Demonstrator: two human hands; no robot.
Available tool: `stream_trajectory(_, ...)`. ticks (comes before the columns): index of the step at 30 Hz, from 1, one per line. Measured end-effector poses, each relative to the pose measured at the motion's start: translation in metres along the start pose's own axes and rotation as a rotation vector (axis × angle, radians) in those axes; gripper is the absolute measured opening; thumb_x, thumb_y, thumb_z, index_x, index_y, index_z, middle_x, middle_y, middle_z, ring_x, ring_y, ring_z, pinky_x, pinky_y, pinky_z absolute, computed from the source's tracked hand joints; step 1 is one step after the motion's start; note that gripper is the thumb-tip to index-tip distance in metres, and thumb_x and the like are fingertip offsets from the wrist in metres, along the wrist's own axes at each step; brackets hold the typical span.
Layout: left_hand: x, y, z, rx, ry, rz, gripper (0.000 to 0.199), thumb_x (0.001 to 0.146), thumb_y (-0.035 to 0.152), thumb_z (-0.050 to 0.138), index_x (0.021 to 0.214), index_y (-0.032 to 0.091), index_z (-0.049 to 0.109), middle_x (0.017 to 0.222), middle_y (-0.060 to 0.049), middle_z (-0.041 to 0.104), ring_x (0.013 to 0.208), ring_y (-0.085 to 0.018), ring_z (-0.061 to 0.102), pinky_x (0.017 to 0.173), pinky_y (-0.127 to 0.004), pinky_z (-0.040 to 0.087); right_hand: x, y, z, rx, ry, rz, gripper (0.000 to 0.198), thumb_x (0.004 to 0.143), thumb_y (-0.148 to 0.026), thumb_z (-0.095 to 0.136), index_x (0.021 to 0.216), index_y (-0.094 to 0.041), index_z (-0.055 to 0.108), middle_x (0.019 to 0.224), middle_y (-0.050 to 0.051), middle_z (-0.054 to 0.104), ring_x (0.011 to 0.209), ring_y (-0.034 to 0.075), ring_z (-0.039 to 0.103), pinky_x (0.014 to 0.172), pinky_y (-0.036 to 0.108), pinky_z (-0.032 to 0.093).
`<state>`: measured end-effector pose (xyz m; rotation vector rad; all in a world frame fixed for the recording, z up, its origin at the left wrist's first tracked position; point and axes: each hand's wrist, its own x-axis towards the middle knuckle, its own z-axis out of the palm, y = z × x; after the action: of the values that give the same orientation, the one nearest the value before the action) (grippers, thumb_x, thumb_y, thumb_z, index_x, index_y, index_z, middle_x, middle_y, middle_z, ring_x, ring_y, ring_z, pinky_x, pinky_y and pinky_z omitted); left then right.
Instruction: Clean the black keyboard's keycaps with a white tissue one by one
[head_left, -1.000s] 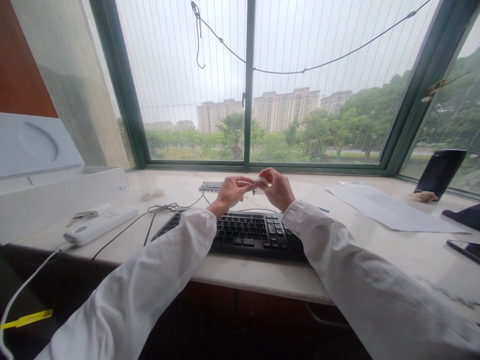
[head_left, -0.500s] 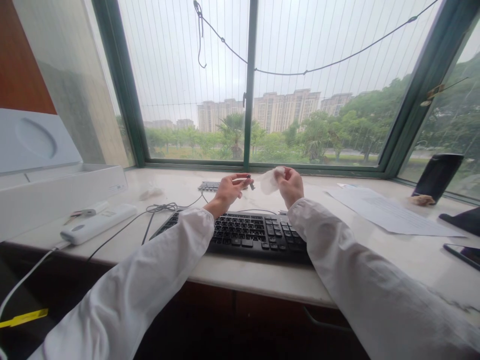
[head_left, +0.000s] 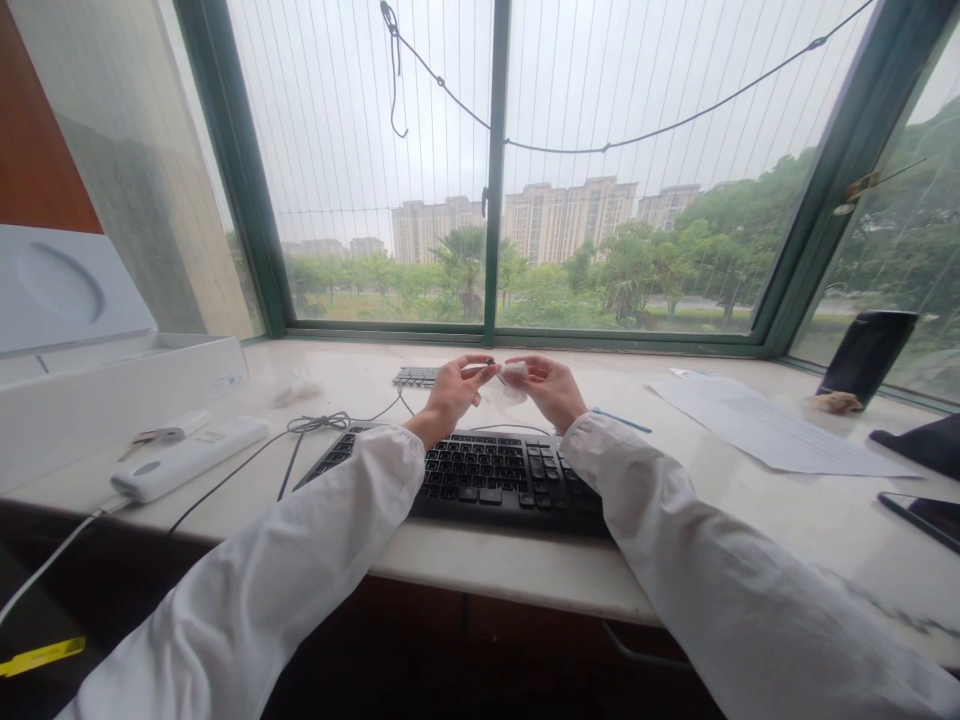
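Left hand (head_left: 452, 389): centre frame, above the black keyboard (head_left: 480, 474), fingers pinched on a small dark object (head_left: 491, 363), too small to identify.

Right hand (head_left: 551, 388): just beside it, closed on a white wipe (head_left: 513, 376) that meets the object.

Step, as judged: wiping the small piece. Next move calls for a steady pinch and turning the piece against the wipe.

Tabletop (head_left: 750, 500): paper sheets (head_left: 765, 430) right; white box (head_left: 112, 385) left.
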<state>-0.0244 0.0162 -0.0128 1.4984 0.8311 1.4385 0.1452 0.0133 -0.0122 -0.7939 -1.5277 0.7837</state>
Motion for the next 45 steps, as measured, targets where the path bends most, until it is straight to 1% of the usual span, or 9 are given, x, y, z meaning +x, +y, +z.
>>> stream_trajectory(6,0.000,-0.002,0.001,0.067,0.001,0.007,0.047,0.070,0.043,0.078,0.104,0.013,0.066,0.092,-0.009,0.072,0.039,0.000,0.038,0.038,-0.018,0.031,-0.001,-0.002,0.002,-0.208,0.085,-0.064,0.034,0.063,-0.040,0.079,0.087,-0.019,0.068,0.075,0.003,0.071,0.067,0.016,0.062,0.062,0.028,0.050)
stream_trajectory(11,0.000,-0.001,0.001,0.043,-0.007,0.013,0.045,0.073,0.042,0.076,0.105,0.013,0.066,0.098,-0.011,0.072,0.039,0.000,0.037,0.038,-0.018,0.031,0.007,-0.001,-0.001,0.075,0.111,0.124,0.039,0.059,-0.039,0.081,0.086,-0.015,0.066,0.082,0.006,0.072,0.072,0.017,0.065,0.068,0.030,0.051)
stream_trajectory(16,-0.005,0.003,0.005,0.038,-0.107,-0.016,0.048,0.074,0.043,0.075,0.110,0.013,0.066,0.101,-0.011,0.071,0.041,0.000,0.037,0.038,-0.018,0.030,0.012,-0.004,-0.012,0.180,0.172,0.065,0.048,0.054,-0.044,0.084,0.089,-0.014,0.070,0.085,0.007,0.073,0.074,0.017,0.065,0.073,0.031,0.051)
stream_trajectory(21,-0.009,0.006,0.008,0.059,-0.196,-0.042,0.051,0.076,0.046,0.072,0.114,0.013,0.067,0.091,-0.009,0.069,0.040,0.001,0.036,0.039,-0.018,0.027,0.008,-0.007,-0.014,0.011,-0.033,0.002,0.045,0.063,-0.048,0.078,0.094,-0.015,0.073,0.085,0.007,0.074,0.074,0.018,0.065,0.069,0.032,0.050)
stream_trajectory(24,-0.008,0.005,0.006,0.058,-0.234,-0.045,0.050,0.076,0.046,0.071,0.114,0.014,0.069,0.096,-0.010,0.069,0.042,0.001,0.034,0.039,-0.018,0.025,0.006,-0.008,-0.014,-0.107,-0.056,-0.083,0.039,0.070,-0.046,0.073,0.094,-0.016,0.074,0.082,0.006,0.074,0.071,0.018,0.064,0.067,0.031,0.049)
stream_trajectory(28,-0.007,0.007,0.005,0.070,-0.262,-0.077,0.048,0.075,0.048,0.071,0.110,0.014,0.072,0.095,-0.010,0.069,0.042,0.001,0.032,0.039,-0.018,0.023,0.004,-0.010,-0.011,-0.308,0.051,-0.179,0.025,0.074,-0.039,0.069,0.089,-0.018,0.072,0.072,0.002,0.071,0.065,0.016,0.061,0.064,0.029,0.046)
stream_trajectory(35,-0.009,0.008,0.006,0.010,-0.287,-0.154,0.046,0.073,0.044,0.076,0.108,0.014,0.071,0.103,-0.013,0.069,0.043,0.002,0.030,0.038,-0.017,0.020,0.009,-0.011,-0.016,-0.539,0.251,-0.197,0.019,0.077,-0.033,0.063,0.090,-0.020,0.060,0.084,0.005,0.071,0.074,0.019,0.063,0.071,0.032,0.047)
stream_trajectory(39,-0.006,0.006,0.004,-0.031,-0.213,-0.121,0.046,0.071,0.040,0.078,0.108,0.015,0.069,0.108,-0.013,0.068,0.043,0.002,0.030,0.037,-0.016,0.022,0.020,-0.005,-0.031,-0.331,0.363,-0.051,0.023,0.074,-0.033,0.066,0.092,-0.020,0.061,0.089,0.007,0.071,0.078,0.020,0.064,0.073,0.034,0.050)
stream_trajectory(45,0.001,0.005,-0.002,-0.107,-0.139,-0.039,0.045,0.068,0.037,0.081,0.103,0.015,0.065,0.104,-0.011,0.069,0.042,0.002,0.031,0.037,-0.017,0.022,0.019,-0.001,-0.023,0.180,0.134,0.186,0.028,0.068,-0.032,0.078,0.087,-0.014,0.068,0.086,0.007,0.072,0.077,0.017,0.065,0.076,0.031,0.053)
